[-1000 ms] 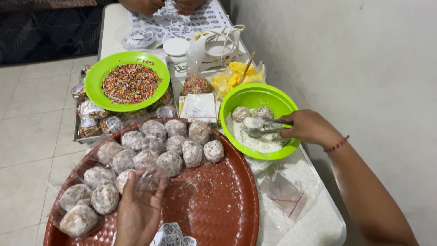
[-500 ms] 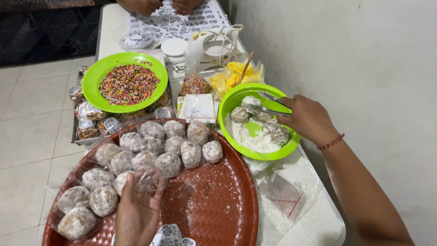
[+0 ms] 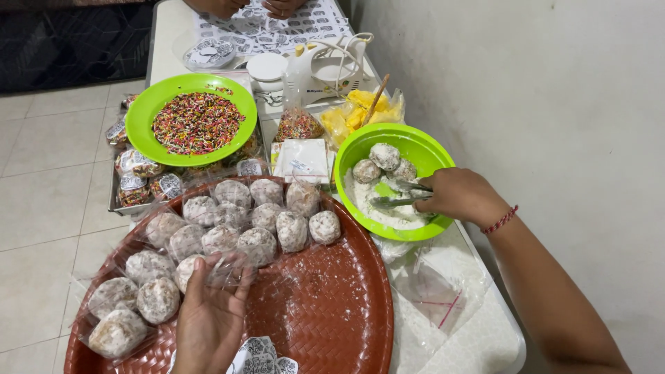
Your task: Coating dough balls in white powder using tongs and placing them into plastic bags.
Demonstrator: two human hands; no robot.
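My right hand [image 3: 458,194] grips small metal tongs [image 3: 402,195] inside a green bowl [image 3: 421,145] that holds white powder and three coated balls [image 3: 383,162]. The tongs' tips lie over the powder, just below the balls. My left hand [image 3: 210,316] rests on a round red-brown woven tray [image 3: 325,305], fingers curled on a clear plastic bag [image 3: 227,269]. Several plastic-wrapped powdered balls [image 3: 239,218] lie in rows across the tray's left and upper part.
A green plate of coloured sprinkles [image 3: 197,122] sits on a metal tray of packets at upper left. A white hand mixer [image 3: 320,66], a bag of yellow pieces [image 3: 357,111] and another person's hands [image 3: 249,7] lie beyond. Empty clear bags [image 3: 433,287] lie at right, by the wall.
My right hand swung the tongs from the bowl's middle up to its far rim and back down into the powder. My left hand stayed on the tray with the bag.
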